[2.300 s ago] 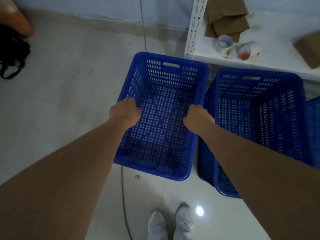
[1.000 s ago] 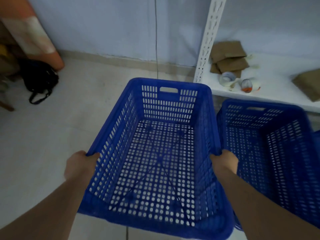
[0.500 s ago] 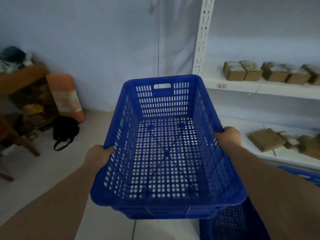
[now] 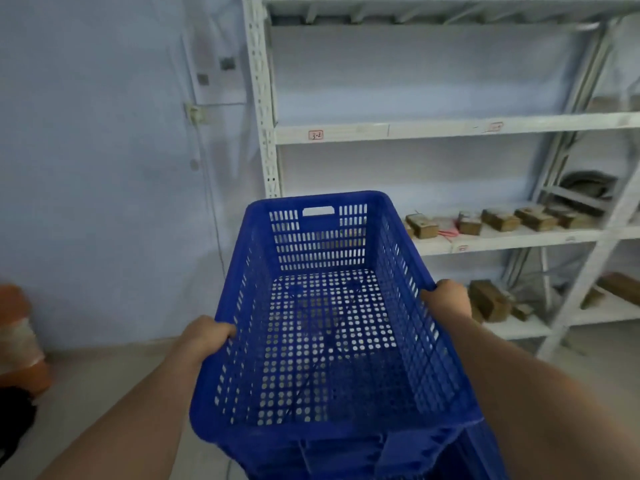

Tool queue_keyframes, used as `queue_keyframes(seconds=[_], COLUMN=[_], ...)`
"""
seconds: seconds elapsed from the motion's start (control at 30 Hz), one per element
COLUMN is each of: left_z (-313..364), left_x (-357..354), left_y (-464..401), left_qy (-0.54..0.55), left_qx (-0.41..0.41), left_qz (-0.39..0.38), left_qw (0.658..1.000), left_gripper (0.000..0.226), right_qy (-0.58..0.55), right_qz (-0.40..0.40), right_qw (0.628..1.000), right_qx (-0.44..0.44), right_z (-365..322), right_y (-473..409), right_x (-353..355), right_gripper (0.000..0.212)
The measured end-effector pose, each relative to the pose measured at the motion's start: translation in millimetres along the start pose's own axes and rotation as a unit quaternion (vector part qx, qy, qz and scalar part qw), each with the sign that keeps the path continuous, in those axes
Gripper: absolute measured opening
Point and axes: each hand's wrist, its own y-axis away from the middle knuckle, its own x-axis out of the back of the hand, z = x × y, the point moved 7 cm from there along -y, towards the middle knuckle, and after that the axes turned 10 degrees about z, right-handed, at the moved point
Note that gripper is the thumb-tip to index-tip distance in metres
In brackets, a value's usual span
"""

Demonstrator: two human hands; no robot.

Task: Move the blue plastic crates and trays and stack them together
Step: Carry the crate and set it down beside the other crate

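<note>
Crate: a blue perforated plastic crate (image 4: 322, 327) is held up in the air, in front of white metal shelving (image 4: 450, 128).
Left hand (image 4: 204, 336): clenched on the crate's left rim.
Right hand (image 4: 448, 297): clenched on the right rim.
Shelves: brown parcels (image 4: 500, 220) are seen on them.

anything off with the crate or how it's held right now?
Nothing stands out. The blue crate looks empty and intact, held roughly level, left hand and right hand each with a grip on a long-side rim. Another blue crate's edge shows below it.
</note>
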Motion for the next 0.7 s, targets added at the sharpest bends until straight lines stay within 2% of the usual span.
queue_keyframes(seconds=[0.1, 0.43, 0.53, 0.7], left_z=[36.8, 145.6, 185.0, 207.4], left_x=[-28.7, -150.9, -197.6, -292.1], left_y=[27.5, 117.6, 152.0, 203.5], left_qy=[-0.013, -0.034, -0.041, -0.009], left_qx=[-0.021, -0.078, -0.092, -0.068], left_qz=[-0.023, -0.075, -0.089, -0.099], left_qw=[0.999, 0.994, 0.991, 0.993], left_gripper=[0.028, 0.035, 0.025, 0.028], right_qy=[0.037, 0.024, 0.032, 0.048], right_qz=[0.024, 0.077, 0.084, 0.083], right_qw=[0.999, 0.994, 0.991, 0.987], right_qx=[-0.011, -0.077, -0.098, -0.129], right_z=[36.3, 197.1, 254.9, 343.1], right_y=[-10.0, -44.3, -59.2, -86.2], right_x=[48.6, 177.6, 216.5, 261.2], right_gripper=[0.016, 0.019, 0.021, 0.034])
